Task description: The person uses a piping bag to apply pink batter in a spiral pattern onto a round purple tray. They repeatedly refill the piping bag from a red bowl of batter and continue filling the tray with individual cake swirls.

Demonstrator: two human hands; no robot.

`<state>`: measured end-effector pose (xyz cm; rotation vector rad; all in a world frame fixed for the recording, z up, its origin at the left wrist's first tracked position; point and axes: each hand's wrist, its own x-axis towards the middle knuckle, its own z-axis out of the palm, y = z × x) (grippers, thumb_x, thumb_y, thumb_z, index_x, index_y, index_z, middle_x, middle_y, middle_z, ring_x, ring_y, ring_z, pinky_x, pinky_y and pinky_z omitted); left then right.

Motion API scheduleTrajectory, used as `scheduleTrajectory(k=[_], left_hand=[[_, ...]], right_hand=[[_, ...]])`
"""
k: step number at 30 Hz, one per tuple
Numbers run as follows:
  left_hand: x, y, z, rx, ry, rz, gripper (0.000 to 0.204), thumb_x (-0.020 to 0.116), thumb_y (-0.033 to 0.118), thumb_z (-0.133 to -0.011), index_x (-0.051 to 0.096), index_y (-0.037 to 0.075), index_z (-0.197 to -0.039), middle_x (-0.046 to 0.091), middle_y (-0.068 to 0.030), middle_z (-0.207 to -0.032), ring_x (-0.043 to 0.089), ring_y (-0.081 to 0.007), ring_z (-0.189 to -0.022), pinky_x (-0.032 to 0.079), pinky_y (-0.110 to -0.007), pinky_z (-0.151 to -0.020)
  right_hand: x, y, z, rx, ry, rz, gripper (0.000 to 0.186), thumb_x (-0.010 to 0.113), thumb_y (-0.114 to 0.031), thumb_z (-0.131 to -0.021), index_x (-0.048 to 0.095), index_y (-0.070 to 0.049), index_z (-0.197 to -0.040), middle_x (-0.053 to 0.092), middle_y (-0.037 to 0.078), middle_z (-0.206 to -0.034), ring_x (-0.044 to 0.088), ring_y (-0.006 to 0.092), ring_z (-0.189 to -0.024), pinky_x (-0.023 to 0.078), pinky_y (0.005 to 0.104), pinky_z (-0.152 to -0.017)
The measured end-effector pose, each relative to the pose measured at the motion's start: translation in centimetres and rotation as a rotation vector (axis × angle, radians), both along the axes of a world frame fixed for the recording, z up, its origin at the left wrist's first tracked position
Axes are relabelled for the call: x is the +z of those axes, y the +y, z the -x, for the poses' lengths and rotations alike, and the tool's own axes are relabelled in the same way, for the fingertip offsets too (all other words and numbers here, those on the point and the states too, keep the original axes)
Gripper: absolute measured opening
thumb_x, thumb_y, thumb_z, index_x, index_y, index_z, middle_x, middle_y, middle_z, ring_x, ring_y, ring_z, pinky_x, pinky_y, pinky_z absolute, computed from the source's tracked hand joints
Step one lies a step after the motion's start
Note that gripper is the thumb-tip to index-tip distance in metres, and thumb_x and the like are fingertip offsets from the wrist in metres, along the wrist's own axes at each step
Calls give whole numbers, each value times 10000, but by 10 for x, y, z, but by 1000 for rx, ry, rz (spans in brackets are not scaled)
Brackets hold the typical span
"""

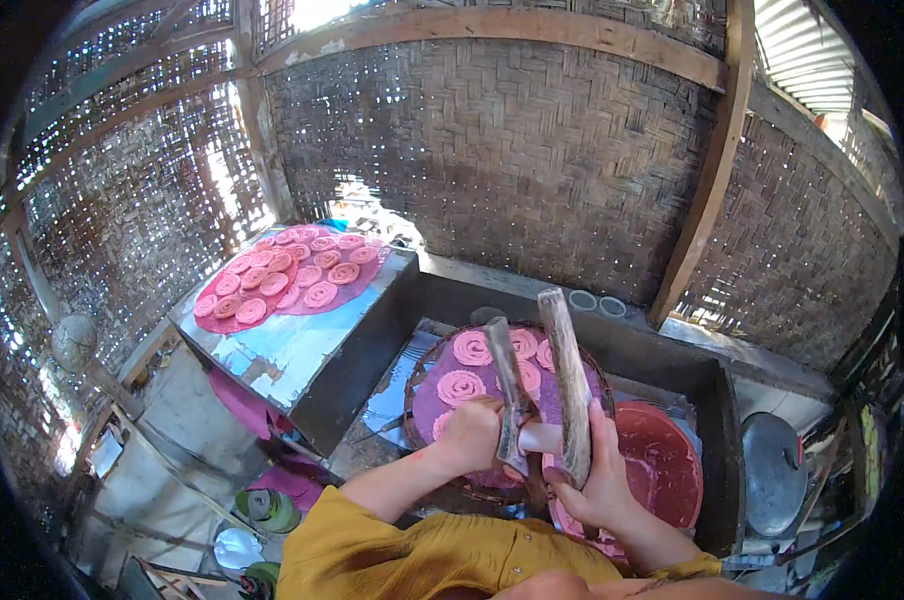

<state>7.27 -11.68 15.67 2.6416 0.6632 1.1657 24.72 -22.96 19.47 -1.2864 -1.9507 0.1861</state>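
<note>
Between my two hands is a wooden hand press (569, 380), made of two upright bars with a pale cylinder (540, 438) between them. My left hand (475, 432) is closed round the darker, thinner bar. Around the thicker bar, near its lower end, my right hand (600, 475) is wrapped. Below the press lies a round woven tray (409, 402) lined with a purple sheet (427, 388). Several pink dough coils (461, 387) rest on that sheet. The lower side of the tray is partly hidden by my hands and the press.
At right stands a red basin (680, 440) with pink residue, inside a dark trough (722, 400). A metal lid (772, 475) is farther right. On the left table (302, 355), more pink coils (320, 293) lie on sheets. Green gas cylinders (269, 510) stand lower left.
</note>
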Motion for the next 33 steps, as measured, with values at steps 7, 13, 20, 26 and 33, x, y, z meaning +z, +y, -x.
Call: scheduleTrajectory(k=[7,13,20,26,33], left_hand=[[-81,28,53,38,-494,811,411,635,226,-664,493,91,-1025,579,-143,-839,581,-313,-751,465,-396,-663],[-61,9,153,-245,-1123,1273,523,606,247,-729,360,89,-1162,552,-161,-943,558,-311,-814,453,-433,-715],[-33,-22,197,-568,-1177,1458,661,572,273,-804,205,86,-1322,520,-181,-1064,532,-309,-888,438,-476,-776],[-11,-14,185,-561,-1090,1699,606,438,344,-859,192,71,-1341,494,-228,-1123,541,-280,-879,406,-472,-781],[-9,15,133,-380,-1226,1305,527,496,301,-798,313,69,-1235,513,-192,-1077,551,-253,-879,424,-411,-794]], right_hand=[[1,27,-36,356,185,337,894,641,-464,-696,178,-66,-1348,362,198,-1225,409,302,-1090,356,388,-880],[-53,13,-101,-181,-548,484,438,594,-310,-729,531,-45,-1071,499,119,-1114,428,301,-1086,341,408,-899],[-101,25,-105,-102,-756,-19,247,604,-220,-635,556,-95,-842,538,56,-904,488,222,-938,362,370,-797],[-99,12,-54,116,-592,-4,298,620,-366,-673,469,-113,-634,468,22,-665,482,193,-715,359,344,-671],[-127,29,23,279,-402,-109,334,626,-393,-682,466,-109,-607,452,32,-587,482,196,-571,374,316,-547]])
